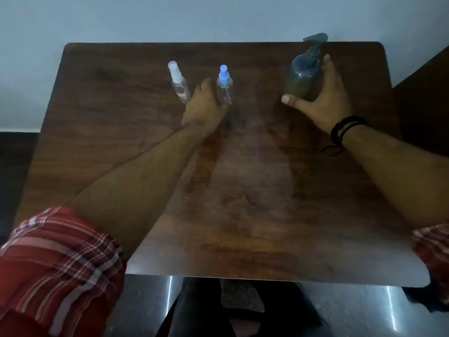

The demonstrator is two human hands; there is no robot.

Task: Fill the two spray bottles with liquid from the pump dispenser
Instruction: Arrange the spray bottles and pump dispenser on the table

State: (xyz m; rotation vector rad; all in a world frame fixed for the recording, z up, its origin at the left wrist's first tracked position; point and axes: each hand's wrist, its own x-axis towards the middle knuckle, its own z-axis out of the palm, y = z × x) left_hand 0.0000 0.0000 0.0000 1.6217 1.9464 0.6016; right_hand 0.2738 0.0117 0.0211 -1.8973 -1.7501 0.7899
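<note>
Rolled red plaid sleeves (pixel 58 268) nearest. Left hand (pixel 204 105) wrapped around clear blue-capped spray bottle (pixel 224 86); clear white-capped spray bottle (pixel 178 82) just left. Right hand (pixel 323 93) clasping dark pump dispenser (pixel 302 74) on brown wooden table (pixel 243 203).

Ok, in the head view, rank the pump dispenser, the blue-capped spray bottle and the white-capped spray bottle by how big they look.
1. Pump dispenser, clearly largest.
2 and 3. Blue-capped spray bottle and white-capped spray bottle: they look alike in size and stand side by side, so I won't rank them; the left hand hides part of the blue-capped one.
</note>
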